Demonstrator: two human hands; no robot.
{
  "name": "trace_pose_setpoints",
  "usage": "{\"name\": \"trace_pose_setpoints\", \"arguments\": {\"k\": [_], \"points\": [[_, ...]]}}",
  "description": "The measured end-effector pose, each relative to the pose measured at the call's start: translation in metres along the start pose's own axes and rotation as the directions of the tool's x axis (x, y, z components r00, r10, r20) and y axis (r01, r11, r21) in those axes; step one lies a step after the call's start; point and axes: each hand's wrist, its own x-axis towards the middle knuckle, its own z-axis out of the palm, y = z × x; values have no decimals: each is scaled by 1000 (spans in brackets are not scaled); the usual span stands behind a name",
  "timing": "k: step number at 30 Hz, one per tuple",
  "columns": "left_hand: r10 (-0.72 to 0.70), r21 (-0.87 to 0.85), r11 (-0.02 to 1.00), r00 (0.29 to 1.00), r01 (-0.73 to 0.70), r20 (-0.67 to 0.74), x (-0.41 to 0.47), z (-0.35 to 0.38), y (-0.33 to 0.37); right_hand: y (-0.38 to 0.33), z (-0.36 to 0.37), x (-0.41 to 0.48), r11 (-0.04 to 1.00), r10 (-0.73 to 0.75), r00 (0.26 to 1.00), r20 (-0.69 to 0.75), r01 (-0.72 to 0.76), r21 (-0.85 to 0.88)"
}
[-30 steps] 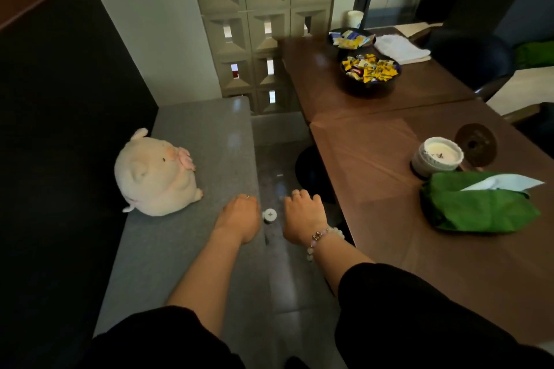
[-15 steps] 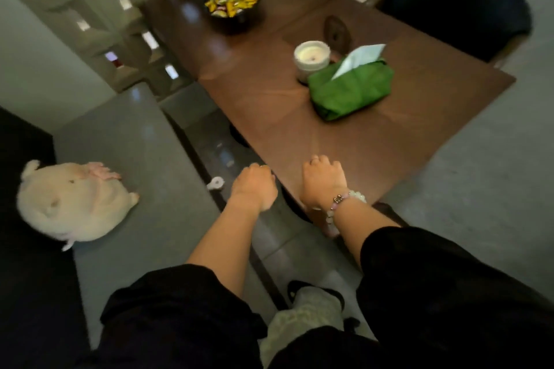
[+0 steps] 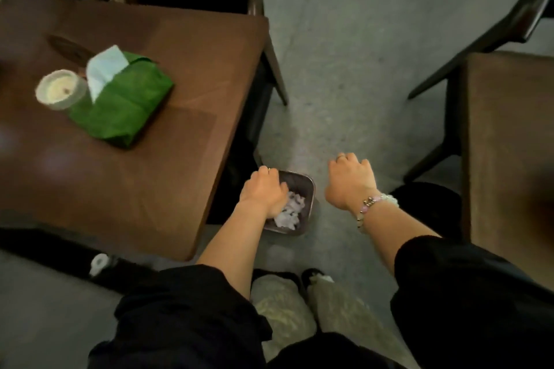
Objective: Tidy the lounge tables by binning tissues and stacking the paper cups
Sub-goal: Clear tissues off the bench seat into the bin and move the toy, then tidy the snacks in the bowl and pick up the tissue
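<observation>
Firstly, item: tissues (image 3: 289, 213), pale and crumpled, heaped inside the bin (image 3: 311, 189), which stands on the floor just beside the near corner of the brown table (image 3: 150, 189). Handling, by judgement: almost weightless, soft, crushable to any shape, not slippery, nothing to break. A loose pinch anywhere on a wad should serve, though scraps may cling to the fingers or drift wide of the rim on release.

Item: left hand (image 3: 263, 195), knuckles up, directly over the bin's mouth, fingers curled down toward the heap. The palm is hidden, so whether it grips a wad or merely hangs above the pile cannot be told.

Item: right hand (image 3: 350, 183), over bare floor just right of the bin, fingers curled under, beaded bracelet (image 3: 374, 204) at the wrist. Its palm faces away too, so its contents, if any, are unknown.

Item: green tissue pack (image 3: 120, 111) on the table, one white sheet standing out of its slot. Touching it is a pale round pot (image 3: 58, 90) (candle or cup; a dark speck hints at a wick, not certain).

Hidden or doubtful:
- The bin's left side lies under the hand and forearm, so its depth and fill cannot be gauged.
- No paper cup is surely in view.
- A small white object (image 3: 97, 262) on the floor is blurred and unidentified.
- A second table (image 3: 509, 144) is cut off at the right.
</observation>
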Motion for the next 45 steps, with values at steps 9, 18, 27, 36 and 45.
{"name": "trace_pose_setpoints", "arguments": {"k": [9, 18, 27, 36, 45], "points": [[-60, 67, 997, 980, 49, 190, 74, 76, -7, 67, 79, -6, 980, 184, 971, 155, -194, 52], [-84, 13, 996, 969, 83, 233, 149, 149, -30, 62, 157, 15, 973, 216, 913, 346, -229, -2], [-53, 156, 988, 966, 13, 254, 163, 170, -55, 38, 172, 30, 984, 175, 927, 330, -179, -20], [71, 196, 967, 914, -161, 400, 131, 130, -23, 21, 131, 21, 984, 161, 956, 246, -174, 33], [505, 229, 818, 850, -527, 150, 80, 16, 109, 83, 37, -34, 891, 420, 907, -12, -410, 194]]}}
